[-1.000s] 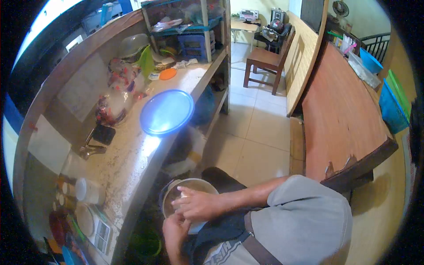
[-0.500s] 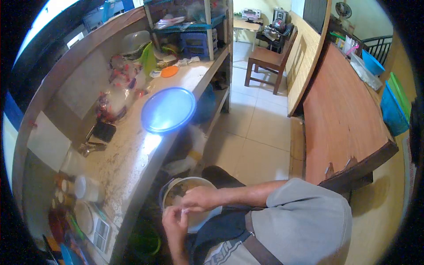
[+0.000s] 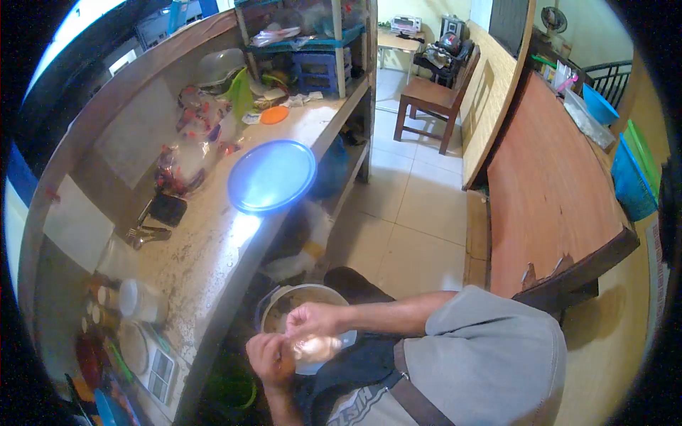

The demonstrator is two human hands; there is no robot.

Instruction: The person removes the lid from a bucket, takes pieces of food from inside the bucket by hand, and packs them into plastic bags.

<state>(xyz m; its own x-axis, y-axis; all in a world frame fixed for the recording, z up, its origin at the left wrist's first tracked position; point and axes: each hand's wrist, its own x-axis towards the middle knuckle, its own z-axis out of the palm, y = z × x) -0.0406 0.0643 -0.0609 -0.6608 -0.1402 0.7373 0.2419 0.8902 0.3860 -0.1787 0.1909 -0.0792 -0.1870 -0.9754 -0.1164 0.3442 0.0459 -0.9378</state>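
Note:
My left hand (image 3: 271,358) and my right hand (image 3: 314,319) meet low in the view, both with fingers pinched. Between and just below them is a pale, shiny bundle (image 3: 317,349) that looks like a small filled plastic bag. Its top appears gripped at the fingertips, though the fingers hide the exact hold. Behind the hands stands a round whitish tub (image 3: 278,297) with brownish contents, partly covered by my right hand and forearm. A blue round lid (image 3: 272,176) lies on the counter above.
The long counter (image 3: 206,248) on the left carries a digital scale (image 3: 162,373), jars (image 3: 138,302), forks (image 3: 149,234), plastic packs (image 3: 181,167) and an orange lid (image 3: 274,115). A wooden panel (image 3: 554,192) stands at right. A wooden chair (image 3: 433,96) is farther back.
Both hands have shifted slightly up and left, still close together. The pale bundle now shows below them, where it was hidden before.

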